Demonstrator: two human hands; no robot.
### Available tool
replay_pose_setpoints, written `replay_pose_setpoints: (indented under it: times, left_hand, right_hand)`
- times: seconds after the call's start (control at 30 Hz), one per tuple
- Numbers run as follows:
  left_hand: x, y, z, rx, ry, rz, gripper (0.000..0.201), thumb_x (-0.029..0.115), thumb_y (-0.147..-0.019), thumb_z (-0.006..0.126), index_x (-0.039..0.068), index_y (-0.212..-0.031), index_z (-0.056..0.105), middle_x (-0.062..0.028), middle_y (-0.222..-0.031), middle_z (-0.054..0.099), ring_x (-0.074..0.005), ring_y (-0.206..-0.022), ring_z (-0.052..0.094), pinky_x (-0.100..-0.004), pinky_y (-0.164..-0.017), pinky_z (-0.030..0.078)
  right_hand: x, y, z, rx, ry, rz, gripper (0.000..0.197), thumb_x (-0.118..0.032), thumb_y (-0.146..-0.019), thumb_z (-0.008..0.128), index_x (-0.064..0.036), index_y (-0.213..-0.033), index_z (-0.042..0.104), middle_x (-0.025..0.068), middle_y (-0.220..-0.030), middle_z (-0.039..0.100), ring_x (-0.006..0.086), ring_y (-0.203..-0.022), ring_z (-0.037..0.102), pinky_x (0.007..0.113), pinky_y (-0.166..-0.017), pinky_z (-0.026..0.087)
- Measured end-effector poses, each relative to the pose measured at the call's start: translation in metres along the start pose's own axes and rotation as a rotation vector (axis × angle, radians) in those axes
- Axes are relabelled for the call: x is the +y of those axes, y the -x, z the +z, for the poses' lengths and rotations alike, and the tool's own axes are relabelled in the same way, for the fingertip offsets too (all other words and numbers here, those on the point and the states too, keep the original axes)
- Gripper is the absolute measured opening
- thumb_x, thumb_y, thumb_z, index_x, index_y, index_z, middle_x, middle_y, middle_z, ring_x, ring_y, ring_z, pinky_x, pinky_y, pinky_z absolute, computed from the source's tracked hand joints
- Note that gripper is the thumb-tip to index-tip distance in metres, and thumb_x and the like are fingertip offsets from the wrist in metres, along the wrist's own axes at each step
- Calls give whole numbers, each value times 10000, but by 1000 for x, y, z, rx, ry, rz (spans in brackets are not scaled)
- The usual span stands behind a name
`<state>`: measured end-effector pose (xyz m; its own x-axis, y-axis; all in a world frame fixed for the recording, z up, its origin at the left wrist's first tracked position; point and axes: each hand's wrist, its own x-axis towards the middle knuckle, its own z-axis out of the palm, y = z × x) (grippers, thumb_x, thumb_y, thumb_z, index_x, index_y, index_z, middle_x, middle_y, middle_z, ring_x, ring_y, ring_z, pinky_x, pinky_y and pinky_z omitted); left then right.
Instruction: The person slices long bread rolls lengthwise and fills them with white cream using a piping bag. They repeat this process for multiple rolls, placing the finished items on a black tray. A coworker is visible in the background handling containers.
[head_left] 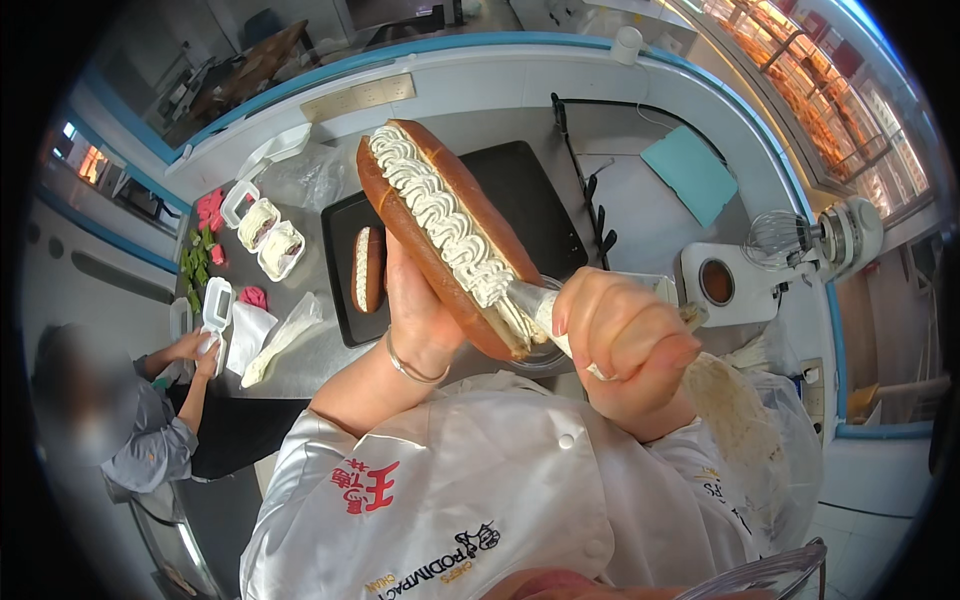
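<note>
My left hand (422,305) holds up a long split bread roll (480,190) from beneath, its fingers mostly hidden behind the crust. A wavy band of pale cream (425,205) fills the slit from the far end almost to the near end. My right hand (625,335) is closed round a clear piping bag (543,308), whose tip touches the cream near the roll's lower end. Under the roll lies a black baking tray (520,180). A second cream-filled roll (368,270) rests on the tray, left of my left hand.
Left on the steel table are white clamshell boxes (282,250), another piping bag (285,340) and pink flowers (210,210). A co-worker (150,450) handles a box there. At right stand a white scale (735,285), a teal sheet (690,175) and a mixer with whisk (850,235).
</note>
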<state>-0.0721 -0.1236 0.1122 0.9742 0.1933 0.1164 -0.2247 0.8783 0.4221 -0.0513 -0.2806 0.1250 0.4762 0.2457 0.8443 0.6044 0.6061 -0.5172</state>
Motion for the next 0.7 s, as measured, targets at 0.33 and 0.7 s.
replay_pose_setpoints:
  times: [0.33,0.7]
  left_hand:
    - [-1,-18,-31,-69,227,-134,452,474,-981,454,97,-1212,550,-69,-1110,639,-219,-986,634,-370,-866,540]
    - [0,-18,-31,-40,91,-17,457,477,-983,446,86,-1193,555,-85,-1081,647,-235,-963,639,-379,-848,546]
  right_hand:
    - [-8,-3,7,-94,-8,16,471,-401,-1049,253,-127,-686,376,-30,-597,422,123,-485,429,307,-546,427]
    - [5,19,-6,2,109,-56,469,-378,-1050,278,-123,-669,375,-27,-578,411,132,-467,407,301,-503,400]
